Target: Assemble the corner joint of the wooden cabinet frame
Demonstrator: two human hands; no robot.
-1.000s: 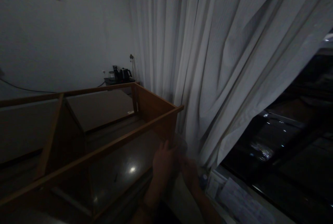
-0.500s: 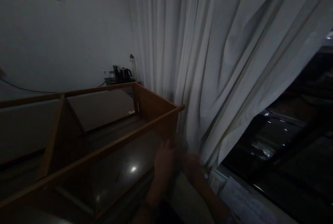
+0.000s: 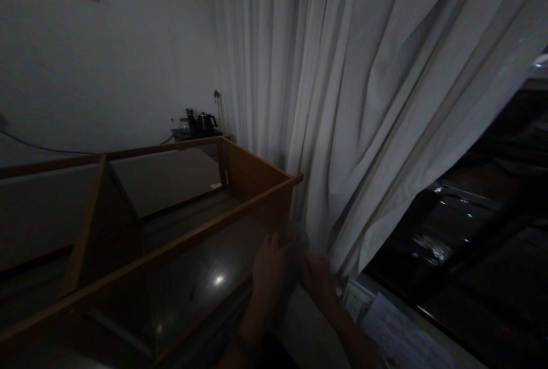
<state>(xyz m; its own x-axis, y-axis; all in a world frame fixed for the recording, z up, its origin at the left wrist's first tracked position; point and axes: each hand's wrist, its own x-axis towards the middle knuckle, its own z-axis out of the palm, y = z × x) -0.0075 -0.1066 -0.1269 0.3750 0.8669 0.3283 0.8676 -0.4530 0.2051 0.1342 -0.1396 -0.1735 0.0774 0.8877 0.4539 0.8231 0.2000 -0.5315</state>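
Note:
Both hands are close together by the near right corner of a large wooden furniture frame (image 3: 231, 210), which has divided compartments and lies low in the dim room. My left hand (image 3: 270, 260) is curled beside the frame's end, its fingertips bent over something dark. Just to its right, my right hand (image 3: 315, 273) is closed, knuckles up, its fingers turned toward the left hand. A dim greyish shape (image 3: 299, 237) shows behind the hands; I cannot make out what it is. Whatever lies between the fingers is hidden in shadow.
Long pale curtains (image 3: 317, 100) hang directly behind the hands. A dark window (image 3: 462, 232) lies to the right, with papers (image 3: 402, 329) below it. A black kettle (image 3: 206, 122) stands on a small table at the back. The shiny floor (image 3: 205, 283) shows through the frame.
Both hands stay in nearly the same place, with only slight shifts of the fingers; the right hand looks less blurred now. The wooden frame has not moved.

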